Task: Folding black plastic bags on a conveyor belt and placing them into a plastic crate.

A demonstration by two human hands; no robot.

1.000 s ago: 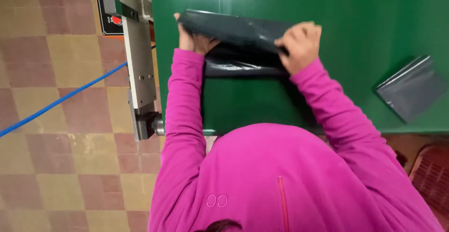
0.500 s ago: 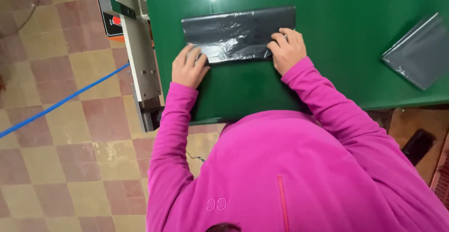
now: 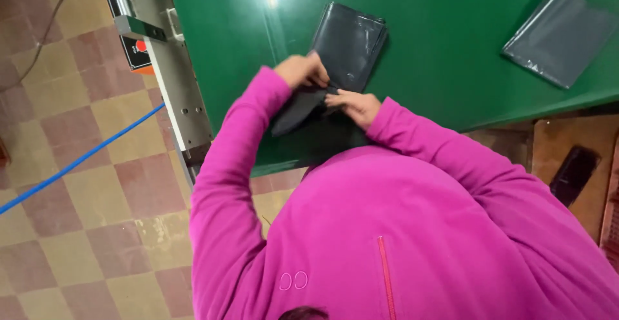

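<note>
Your pink sleeves reach out over the near edge of the green tabletop [image 3: 451,68]. Your left hand [image 3: 300,70] and right hand [image 3: 353,105] both pinch the near end of a dark grey plastic bag [image 3: 345,46], which lies just beyond them, its lower flap folded toward you. Well apart at the far right lies a second flat grey bag [image 3: 558,35].
</note>
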